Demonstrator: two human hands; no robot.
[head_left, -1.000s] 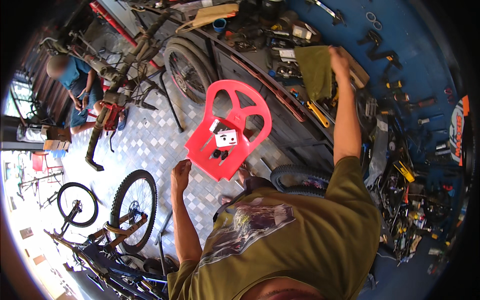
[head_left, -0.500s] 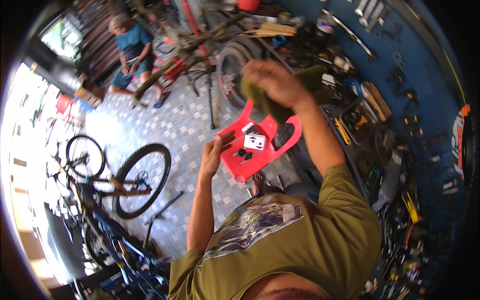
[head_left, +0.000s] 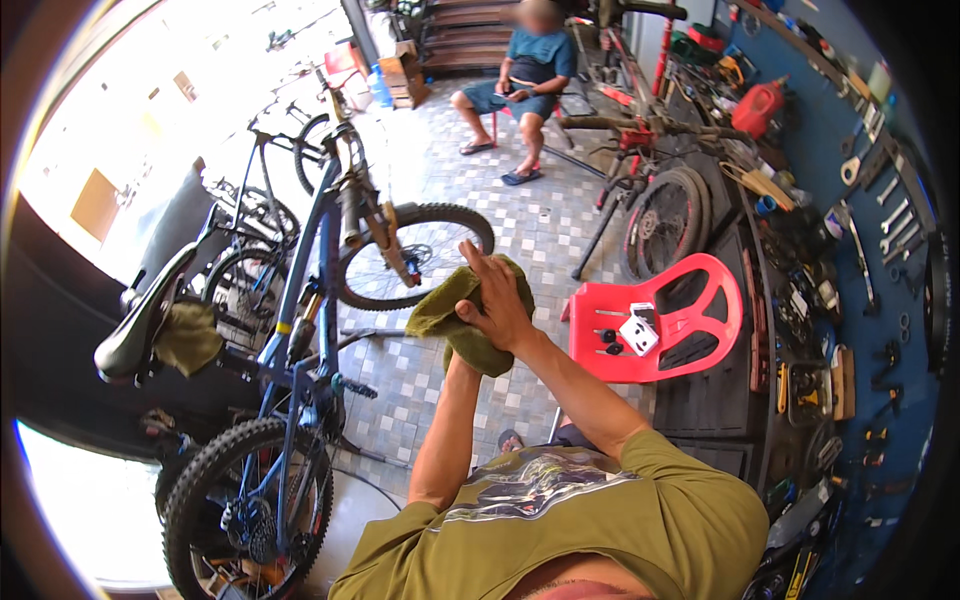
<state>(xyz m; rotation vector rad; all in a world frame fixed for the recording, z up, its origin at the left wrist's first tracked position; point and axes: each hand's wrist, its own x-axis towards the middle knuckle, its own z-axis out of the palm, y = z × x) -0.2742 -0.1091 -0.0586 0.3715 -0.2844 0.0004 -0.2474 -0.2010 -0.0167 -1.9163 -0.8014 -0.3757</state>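
A green cloth (head_left: 445, 308) is bunched between my two hands, in front of my chest and above the tiled floor. My right hand (head_left: 497, 303) lies over it with fingers stretched out and thumb apart, pressing on the fabric. Beneath the cloth, my left hand is covered; only its wrist and forearm show, so its fingers are hidden. To the right stands a red plastic chair (head_left: 590, 352). On its seat rest a white box (head_left: 638, 336) with dark marks and small black parts (head_left: 610, 343) with thin stems.
A blue mountain bike (head_left: 300, 270) stands close on the left, a second cloth (head_left: 190, 338) hanging below its saddle. A seated person (head_left: 535, 75) is at the back. Along the right run a dark workbench (head_left: 705, 400) crowded with tools and a blue wall (head_left: 845, 150) of hung wrenches.
My right hand has brought the cloth down and left onto my left hand, which it now covers. The view has swung left, showing more of the blue bike.
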